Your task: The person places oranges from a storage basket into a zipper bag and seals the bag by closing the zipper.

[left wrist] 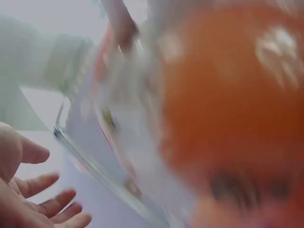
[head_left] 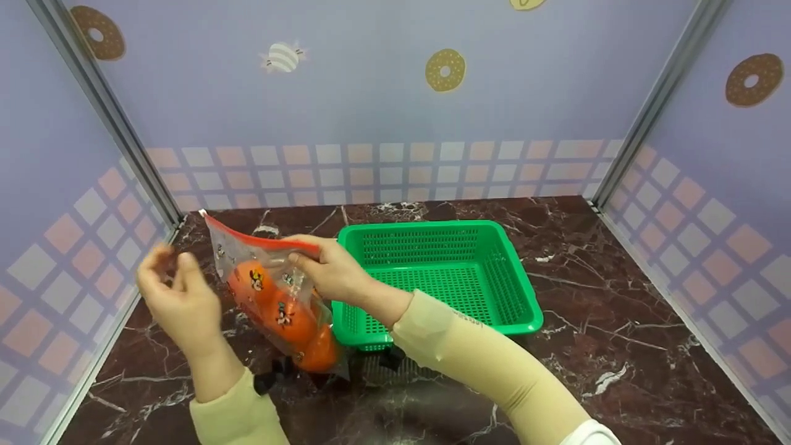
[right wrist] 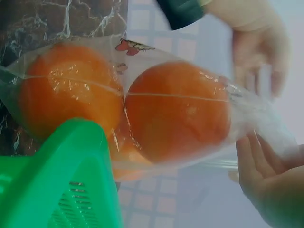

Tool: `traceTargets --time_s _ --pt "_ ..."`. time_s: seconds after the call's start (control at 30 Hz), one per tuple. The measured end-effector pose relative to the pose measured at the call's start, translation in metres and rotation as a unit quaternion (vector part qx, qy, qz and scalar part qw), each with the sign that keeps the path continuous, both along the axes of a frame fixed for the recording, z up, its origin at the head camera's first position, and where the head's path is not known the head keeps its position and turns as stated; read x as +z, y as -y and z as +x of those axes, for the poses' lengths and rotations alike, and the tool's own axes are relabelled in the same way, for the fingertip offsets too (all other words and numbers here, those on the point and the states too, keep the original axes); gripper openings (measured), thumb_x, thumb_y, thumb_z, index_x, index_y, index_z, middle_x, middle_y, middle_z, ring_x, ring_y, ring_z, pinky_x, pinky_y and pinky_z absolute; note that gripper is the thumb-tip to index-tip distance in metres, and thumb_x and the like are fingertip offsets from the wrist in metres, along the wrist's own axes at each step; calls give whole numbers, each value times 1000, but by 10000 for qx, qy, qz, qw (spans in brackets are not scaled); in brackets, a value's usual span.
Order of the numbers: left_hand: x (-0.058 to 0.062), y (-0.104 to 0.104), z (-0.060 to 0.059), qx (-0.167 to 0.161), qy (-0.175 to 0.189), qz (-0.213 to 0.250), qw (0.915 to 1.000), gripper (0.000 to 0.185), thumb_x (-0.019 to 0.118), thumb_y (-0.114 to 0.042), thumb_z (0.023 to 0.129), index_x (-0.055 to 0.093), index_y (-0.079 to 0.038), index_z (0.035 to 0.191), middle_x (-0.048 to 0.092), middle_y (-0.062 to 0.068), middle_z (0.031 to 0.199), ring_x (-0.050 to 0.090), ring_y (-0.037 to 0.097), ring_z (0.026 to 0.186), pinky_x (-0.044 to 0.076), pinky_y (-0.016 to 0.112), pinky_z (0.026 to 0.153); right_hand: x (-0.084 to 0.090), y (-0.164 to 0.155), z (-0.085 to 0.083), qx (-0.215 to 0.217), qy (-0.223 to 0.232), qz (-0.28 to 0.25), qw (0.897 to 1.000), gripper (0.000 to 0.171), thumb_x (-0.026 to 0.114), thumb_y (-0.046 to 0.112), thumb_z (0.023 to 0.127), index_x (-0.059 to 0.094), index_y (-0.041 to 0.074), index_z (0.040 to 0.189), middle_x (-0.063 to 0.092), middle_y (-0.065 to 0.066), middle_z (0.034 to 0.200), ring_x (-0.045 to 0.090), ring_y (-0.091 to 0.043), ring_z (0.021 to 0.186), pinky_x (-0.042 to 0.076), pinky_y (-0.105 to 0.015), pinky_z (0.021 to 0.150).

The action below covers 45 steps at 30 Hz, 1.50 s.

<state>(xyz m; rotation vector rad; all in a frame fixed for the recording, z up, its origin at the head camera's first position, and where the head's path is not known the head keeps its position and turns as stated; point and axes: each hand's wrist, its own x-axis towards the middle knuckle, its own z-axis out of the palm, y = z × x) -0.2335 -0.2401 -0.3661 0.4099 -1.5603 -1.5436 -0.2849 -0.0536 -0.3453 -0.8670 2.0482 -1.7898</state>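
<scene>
A clear zip bag with a red top strip and small cartoon prints hangs tilted over the left front of a green basket. Several oranges are inside it. My right hand pinches the bag's top edge between thumb and fingers. To the left of the bag, my left hand is raised with loosely bent fingers and holds nothing. The left wrist view shows that hand with its fingers spread, apart from the blurred bag. Two oranges show large through the plastic in the right wrist view.
The green plastic basket with slotted walls stands on the dark red marbled tabletop. Patterned panels enclose the back and both sides, with metal posts at the corners. Nothing lies inside the visible part of the basket.
</scene>
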Motion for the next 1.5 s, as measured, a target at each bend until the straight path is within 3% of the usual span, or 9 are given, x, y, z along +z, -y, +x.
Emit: traceTargets --time_s 0.13,0.23,0.4,0.5,0.63,0.9,1.17,1.33,1.5 --pt "-25 33 -16 -630 1165 950 9866 56 44 -26 110 31 -9 162 31 13 169 28 19 157 23 29 129 0 -5 -4 134 -437 252 9986 33 52 9 107 66 10 137 72 -11 131 43 -8 49 39 -23 51" --pt "-40 45 -24 -1346 1298 1591 9694 57 39 -33 111 30 -11 163 31 7 169 26 18 158 21 26 129 -2 -8 -6 328 -651 422 9964 34 52 10 107 67 12 137 68 -7 138 45 -8 58 37 -23 55" --pt "-49 49 -30 -1639 115 2964 9408 27 59 -18 103 75 -9 123 78 -3 113 71 8 105 54 15 89 -2 -14 -10 577 -618 403 9956 35 50 10 108 65 12 139 67 -9 136 50 -8 56 37 -25 51" --pt "-48 50 -30 -1299 -646 3416 9286 18 67 -1 95 82 -8 87 76 -2 79 67 7 70 51 15 64 2 -18 -12 563 -560 389 9961 34 50 9 108 66 11 138 68 -11 135 50 -8 57 41 -23 54" --pt "-41 51 -24 -703 -1378 3531 9227 14 71 9 89 79 0 82 74 4 74 67 11 68 55 16 64 9 -23 -18 101 -322 588 9977 24 49 10 108 62 7 128 71 -14 128 65 -12 71 50 -23 61" --pt "-22 43 -12 272 -1278 2476 9600 10 78 9 84 82 0 85 75 -2 74 64 10 69 51 14 58 13 -26 -42 -869 475 877 9912 9 53 12 107 55 6 113 71 -16 116 74 -21 93 62 -34 77" --pt "-44 48 -29 641 -647 1855 9784 16 76 3 88 84 -9 93 75 -15 80 67 5 81 53 14 77 -3 -25 -61 -1577 -75 1213 9800 12 62 20 103 70 11 106 75 -7 104 61 -15 76 50 -30 67" --pt "-50 48 -31 336 556 994 9929 25 67 -14 100 77 -6 121 79 -5 112 64 -7 90 52 11 89 -13 -31 -71 -1748 -241 1581 9715 21 61 21 104 71 16 122 70 -9 115 63 -22 88 42 -27 66" --pt "-50 46 -31 -185 1871 14 9822 41 53 -25 107 62 -5 142 61 19 146 62 -5 104 51 25 107 -24 -34 -80 -1272 330 1347 9821 38 53 13 108 56 15 146 61 -13 137 68 -28 115 59 -38 87"
